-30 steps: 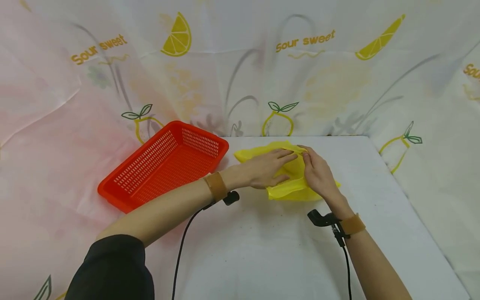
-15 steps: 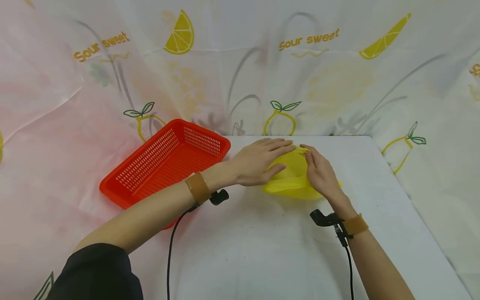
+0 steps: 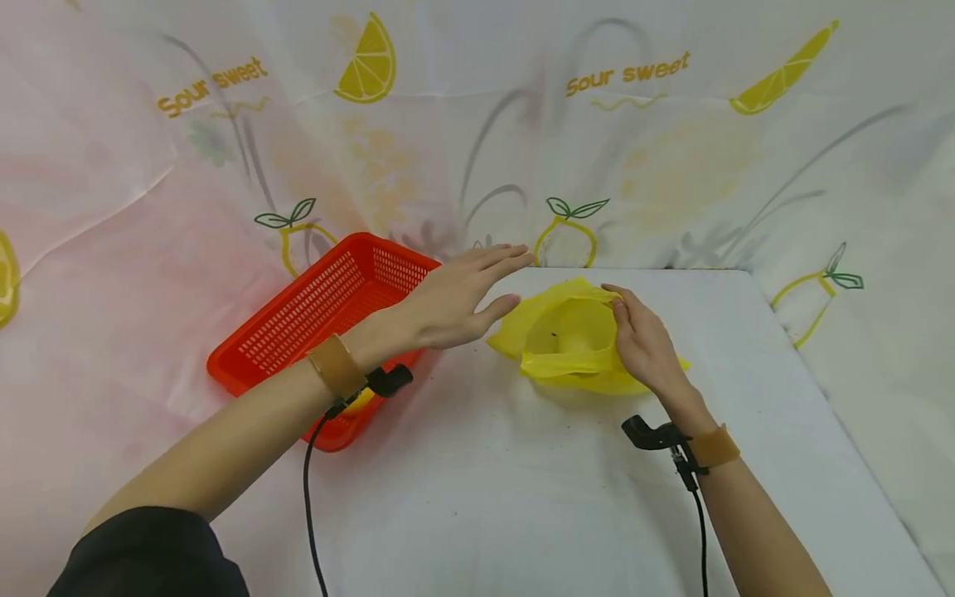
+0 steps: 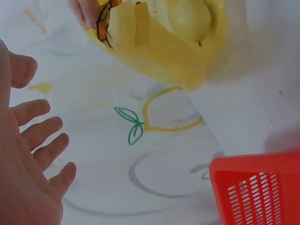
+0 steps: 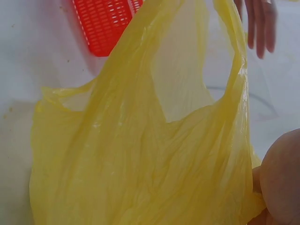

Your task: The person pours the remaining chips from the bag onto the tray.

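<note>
A yellow plastic bag (image 3: 515, 336) lies on the table with its mouth spread. My right hand (image 3: 647, 344) pinches the bag's rim between thumb and fingers on the right side. Inside the bag sits a round, pale yellow fruit with a short dark stem (image 4: 190, 19), seen best in the left wrist view. My left hand (image 3: 466, 300) is in the air left of the bag, fingers straight and thumb apart, holding nothing. Below it the red plastic basket (image 3: 287, 319) is partly covered by the hand and forearm. A yellow item (image 3: 360, 403) shows in its near end, mostly hidden.
The white table (image 3: 477, 506) carries the bag and basket, and its right edge runs diagonally. Behind stands a white cloth with printed lemons (image 3: 564, 242). Wrist cameras (image 3: 647, 434) with black cables are strapped to both wrists.
My left hand has withdrawn from the bag's mouth, moving left over the red basket with nothing in it. The right hand keeps its pinch on the bag, and the bag's opening is now uncovered.
</note>
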A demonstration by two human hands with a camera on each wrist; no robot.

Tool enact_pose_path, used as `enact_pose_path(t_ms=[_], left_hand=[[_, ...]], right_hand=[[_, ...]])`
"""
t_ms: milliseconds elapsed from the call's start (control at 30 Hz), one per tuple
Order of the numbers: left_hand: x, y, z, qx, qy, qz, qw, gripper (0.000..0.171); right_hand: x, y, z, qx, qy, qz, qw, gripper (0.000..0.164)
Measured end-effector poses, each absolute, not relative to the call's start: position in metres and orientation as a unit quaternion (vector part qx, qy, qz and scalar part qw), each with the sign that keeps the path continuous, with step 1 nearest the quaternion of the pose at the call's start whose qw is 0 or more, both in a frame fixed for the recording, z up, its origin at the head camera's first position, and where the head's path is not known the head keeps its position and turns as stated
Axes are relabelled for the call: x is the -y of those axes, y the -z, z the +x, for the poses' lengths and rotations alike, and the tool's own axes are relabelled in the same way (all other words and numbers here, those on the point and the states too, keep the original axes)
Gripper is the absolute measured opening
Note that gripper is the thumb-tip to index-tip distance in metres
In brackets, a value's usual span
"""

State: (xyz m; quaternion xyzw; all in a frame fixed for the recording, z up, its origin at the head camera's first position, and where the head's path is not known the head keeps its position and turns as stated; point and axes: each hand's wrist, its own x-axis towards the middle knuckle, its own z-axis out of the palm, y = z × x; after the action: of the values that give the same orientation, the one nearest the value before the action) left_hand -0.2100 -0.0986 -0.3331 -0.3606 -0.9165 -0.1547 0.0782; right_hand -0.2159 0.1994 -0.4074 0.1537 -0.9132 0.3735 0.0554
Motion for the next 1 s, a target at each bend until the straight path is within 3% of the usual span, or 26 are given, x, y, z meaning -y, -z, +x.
enact_pose_path(t_ms=[433, 1000], left_hand=[[0.164, 0.345, -0.202, 0.942, 0.160, -0.281, 0.089, 0.058], [0.242, 0.386, -0.200, 0.976, 0.125, -0.175, 0.021, 0.063]], right_hand=[[-0.197, 0.406, -0.215, 0.912, -0.382, 0.144, 0.038, 0.047], [-0.192, 0.403, -0.214, 0.909, -0.389, 0.145, 0.027, 0.050]])
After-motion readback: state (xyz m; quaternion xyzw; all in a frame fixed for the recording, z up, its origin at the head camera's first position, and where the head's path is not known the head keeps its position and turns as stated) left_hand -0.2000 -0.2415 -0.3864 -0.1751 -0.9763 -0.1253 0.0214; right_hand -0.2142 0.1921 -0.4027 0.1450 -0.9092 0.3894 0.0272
